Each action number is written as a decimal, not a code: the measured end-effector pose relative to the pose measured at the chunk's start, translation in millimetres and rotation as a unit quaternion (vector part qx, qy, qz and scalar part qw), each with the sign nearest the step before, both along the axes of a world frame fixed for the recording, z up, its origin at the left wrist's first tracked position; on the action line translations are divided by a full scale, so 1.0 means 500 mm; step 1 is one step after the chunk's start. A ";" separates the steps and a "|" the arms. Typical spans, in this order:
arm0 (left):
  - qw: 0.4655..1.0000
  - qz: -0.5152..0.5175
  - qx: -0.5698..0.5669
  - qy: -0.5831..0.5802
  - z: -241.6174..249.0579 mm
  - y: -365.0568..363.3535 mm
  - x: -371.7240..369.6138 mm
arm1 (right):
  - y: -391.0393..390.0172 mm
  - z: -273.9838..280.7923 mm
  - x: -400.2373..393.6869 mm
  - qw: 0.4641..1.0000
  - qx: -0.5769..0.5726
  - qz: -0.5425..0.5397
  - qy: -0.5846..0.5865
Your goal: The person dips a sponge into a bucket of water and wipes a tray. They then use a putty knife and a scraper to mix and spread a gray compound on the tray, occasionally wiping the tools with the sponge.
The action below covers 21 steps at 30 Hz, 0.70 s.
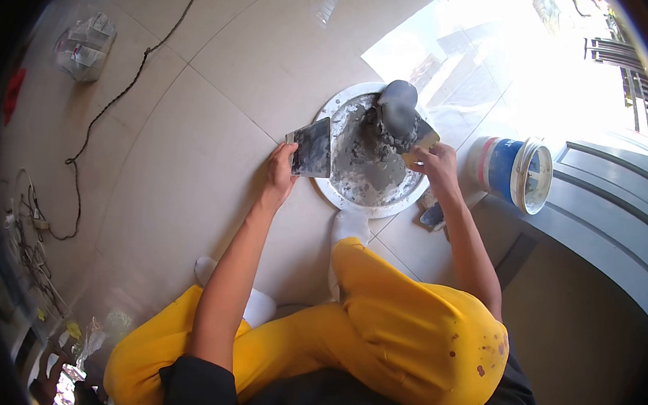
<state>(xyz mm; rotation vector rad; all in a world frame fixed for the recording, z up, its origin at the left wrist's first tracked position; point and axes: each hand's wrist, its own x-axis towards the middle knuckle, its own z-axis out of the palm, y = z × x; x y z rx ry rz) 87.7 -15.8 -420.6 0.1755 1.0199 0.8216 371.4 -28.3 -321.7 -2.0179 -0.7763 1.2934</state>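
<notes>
A round white-rimmed tray (326, 190) on the floor holds wet grey paste (368, 155), heaped toward its upper right. My left hand (280, 171) is closed on the edge of a flat, paste-smeared plate (312, 148), which overlaps the tray's left rim. On the right, my right hand (436, 167) grips a yellowish scraper (421, 144) whose far end meets the heaped paste. A dark grey rounded object (399, 107) rests at the top of the heap; whether it is a tool or paste cannot be made out.
A blue and white bucket (503, 166) lies on its side right of the tray. A small dark block (433, 216) sits below the tray's right rim. A black cable (141, 65), a clear plastic bag (89, 45) and tangled wires (35, 248) are at left.
</notes>
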 end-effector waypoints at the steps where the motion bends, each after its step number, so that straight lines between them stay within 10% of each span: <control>1: 1.000 0.004 -0.001 -0.003 -0.004 0.001 -0.001 | 0.005 0.008 -0.001 1.000 -0.001 0.004 -0.003; 3: 1.000 -0.001 0.000 -0.001 -0.012 -0.002 -0.003 | 0.005 0.018 -0.017 0.811 0.178 0.317 -0.458; 8: 1.000 0.005 -0.010 0.024 0.007 0.000 -0.002 | -0.068 -0.035 -0.047 0.652 0.133 0.508 -0.547; 11: 1.000 0.001 -0.001 0.015 0.002 0.003 0.002 | -0.081 -0.020 -0.044 0.634 0.152 0.553 -0.519; 16: 1.000 -0.004 -0.003 0.030 0.007 0.000 -0.001 | -0.030 0.083 -0.034 0.775 0.132 0.433 -0.440; 21: 0.998 0.006 -0.032 0.062 -0.006 0.000 0.002 | 0.019 0.053 -0.036 0.751 0.147 0.399 -0.504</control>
